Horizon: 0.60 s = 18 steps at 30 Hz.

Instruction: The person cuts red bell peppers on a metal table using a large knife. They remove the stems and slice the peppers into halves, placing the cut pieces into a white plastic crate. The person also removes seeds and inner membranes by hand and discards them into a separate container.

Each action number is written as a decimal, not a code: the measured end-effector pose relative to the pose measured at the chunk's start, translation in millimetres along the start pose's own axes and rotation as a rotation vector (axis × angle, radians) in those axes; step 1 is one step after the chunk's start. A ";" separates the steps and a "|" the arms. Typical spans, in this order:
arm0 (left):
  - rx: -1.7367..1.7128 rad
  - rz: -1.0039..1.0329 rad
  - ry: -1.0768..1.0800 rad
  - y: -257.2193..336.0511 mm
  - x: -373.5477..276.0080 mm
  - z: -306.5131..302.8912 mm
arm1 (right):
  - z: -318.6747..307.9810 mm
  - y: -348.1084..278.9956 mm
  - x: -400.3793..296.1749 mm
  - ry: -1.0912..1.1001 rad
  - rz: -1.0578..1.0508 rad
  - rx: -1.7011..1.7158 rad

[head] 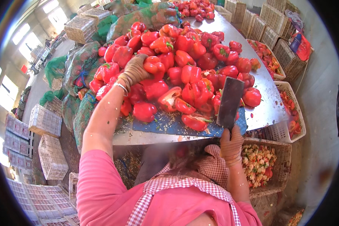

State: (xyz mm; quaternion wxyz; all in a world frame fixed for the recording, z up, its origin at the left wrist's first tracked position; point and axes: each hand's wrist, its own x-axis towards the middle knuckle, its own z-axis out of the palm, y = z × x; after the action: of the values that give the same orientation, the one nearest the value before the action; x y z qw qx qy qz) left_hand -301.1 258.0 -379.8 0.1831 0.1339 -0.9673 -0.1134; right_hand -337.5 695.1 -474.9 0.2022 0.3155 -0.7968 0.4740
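A large heap of red bell peppers covers the metal table in front of me. My left hand, in a brownish glove, reaches into the heap's left side, its fingers around a red bell pepper. My right hand, also gloved, grips a cleaver by its handle at the table's front edge, with the broad blade pointing up and away from me. Cut pepper pieces and scattered seeds lie on a blue mat between my hands.
Below my right hand stands a crate of pepper cores and scraps. Crates of cut red peppers line the table's right side. Filled green mesh sacks lean at the left. White plastic crates stand on the floor there.
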 end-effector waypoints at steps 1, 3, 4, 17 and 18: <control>-0.115 -0.011 0.057 8.7 -5.1 1.4 | -9.0 -11.3 -0.5 -0.130 0.218 0.058; -0.260 -0.013 0.109 44.2 -3.4 -1.0 | -20.5 -25.6 8.1 -0.060 0.091 0.080; -0.230 -0.002 0.153 65.5 0.9 -4.0 | -26.8 -30.7 16.8 -0.027 0.029 0.084; 0.034 0.072 0.369 121.5 -58.6 -14.1 | 60.1 -5.3 96.3 -0.499 0.084 -0.296; 0.052 0.064 0.390 97.4 -80.7 -14.2 | 55.3 -3.8 87.1 -0.466 0.111 -0.334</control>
State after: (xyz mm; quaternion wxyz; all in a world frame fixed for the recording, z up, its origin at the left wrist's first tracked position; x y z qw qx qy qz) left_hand -244.4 371.2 -366.9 0.3670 0.1271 -0.9199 -0.0543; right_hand -398.8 617.9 -444.2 0.0367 0.3339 -0.9049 0.2614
